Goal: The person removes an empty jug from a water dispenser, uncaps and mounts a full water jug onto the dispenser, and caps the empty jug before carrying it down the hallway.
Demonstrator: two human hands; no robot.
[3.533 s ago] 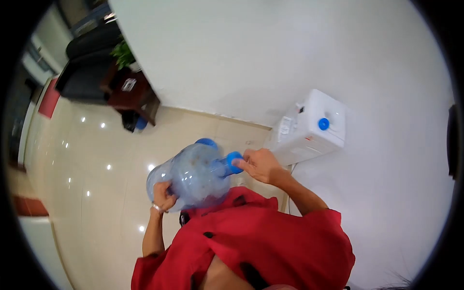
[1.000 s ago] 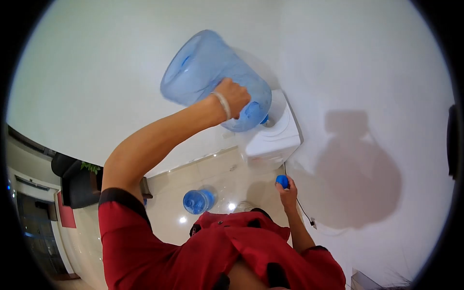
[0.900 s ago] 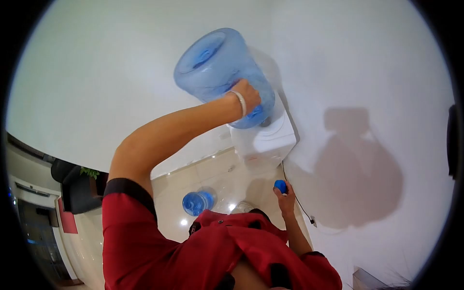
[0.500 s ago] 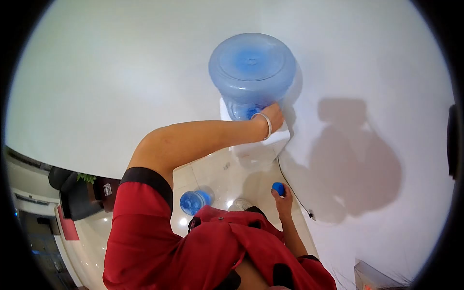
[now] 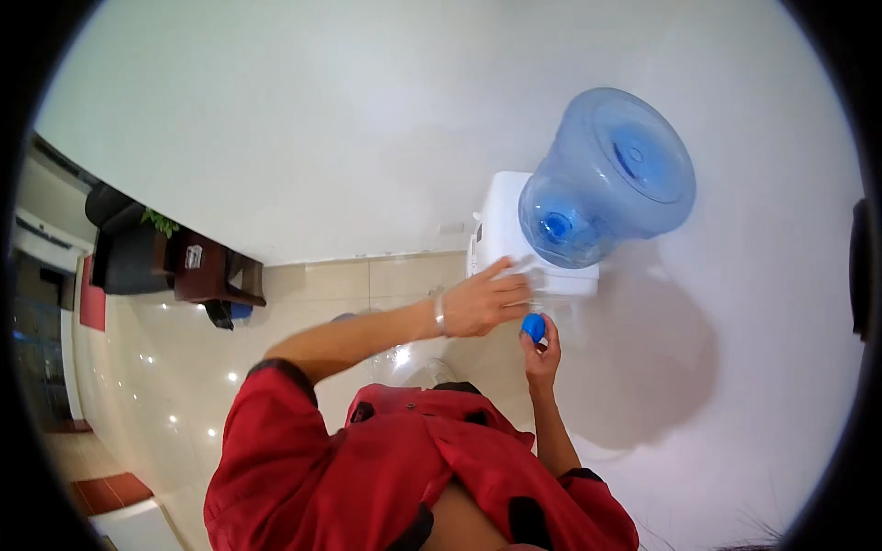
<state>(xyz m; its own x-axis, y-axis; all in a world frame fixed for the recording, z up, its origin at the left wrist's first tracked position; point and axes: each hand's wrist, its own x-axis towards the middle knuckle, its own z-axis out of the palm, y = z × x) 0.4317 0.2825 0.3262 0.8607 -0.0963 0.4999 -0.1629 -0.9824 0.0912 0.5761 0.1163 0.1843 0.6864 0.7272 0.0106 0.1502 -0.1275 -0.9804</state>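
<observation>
A large translucent blue water jug (image 5: 616,174) stands bottom-up on a white water dispenser (image 5: 505,216), its base facing me. My left hand (image 5: 482,301), a band round its wrist, is in front of the dispenser, below the jug and apart from it. Its fingers are spread and partly blurred, with no object visible in them. Close beside it, my right hand (image 5: 542,354) pinches a small blue cap (image 5: 533,326) between thumb and fingers. Both forearms come out of red sleeves with dark cuffs.
A white wall (image 5: 367,138) rises behind the dispenser and along the right. Shiny tiles (image 5: 276,340) cover the floor. To the left stand a dark wooden table (image 5: 207,275) and a black chair (image 5: 129,253), with a green plant (image 5: 161,220) near them.
My left hand has let go of the jug's neck area and come down towards my right hand, its fingers spreading. The view has turned, so jug and dispenser appear further right. The cap stays in my right hand.
</observation>
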